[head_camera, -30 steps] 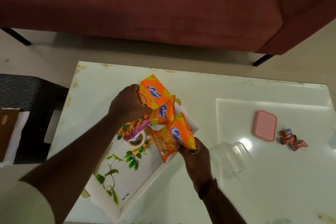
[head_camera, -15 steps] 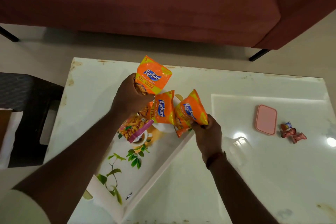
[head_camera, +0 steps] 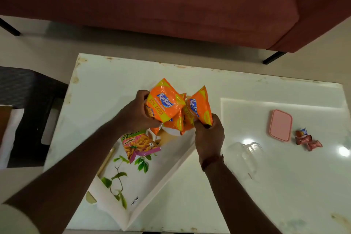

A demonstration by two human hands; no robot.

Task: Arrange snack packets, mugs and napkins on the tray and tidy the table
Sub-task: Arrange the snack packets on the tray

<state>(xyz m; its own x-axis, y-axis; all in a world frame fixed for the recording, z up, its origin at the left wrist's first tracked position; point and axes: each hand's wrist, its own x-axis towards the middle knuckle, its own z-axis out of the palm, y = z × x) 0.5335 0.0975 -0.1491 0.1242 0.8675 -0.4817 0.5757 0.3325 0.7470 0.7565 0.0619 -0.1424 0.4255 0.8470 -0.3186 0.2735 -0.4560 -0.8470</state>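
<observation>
1. Since the orange snack packets (head_camera: 169,106) look air-puffed, light and crinkly with slick film, I'd pinch them at a sealed edge, not the belly.
2. Left hand (head_camera: 135,114) is closed on the packet's lower-left edge; a second packet sits behind it.
3. Right hand (head_camera: 209,135) is pinched tight on the bottom corner of another packet (head_camera: 200,108).
4. All are held just above the tray (head_camera: 167,167), far end; a pink-trimmed packet (head_camera: 140,145) lies in it.

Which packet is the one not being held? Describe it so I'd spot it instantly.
Start at the white leaf-printed tray on the table's left half. Just below the left hand lies a pink-edged packet picturing twisted snacks. Unlike the orange packets gripped above, it has a green band and rests flat.
</observation>
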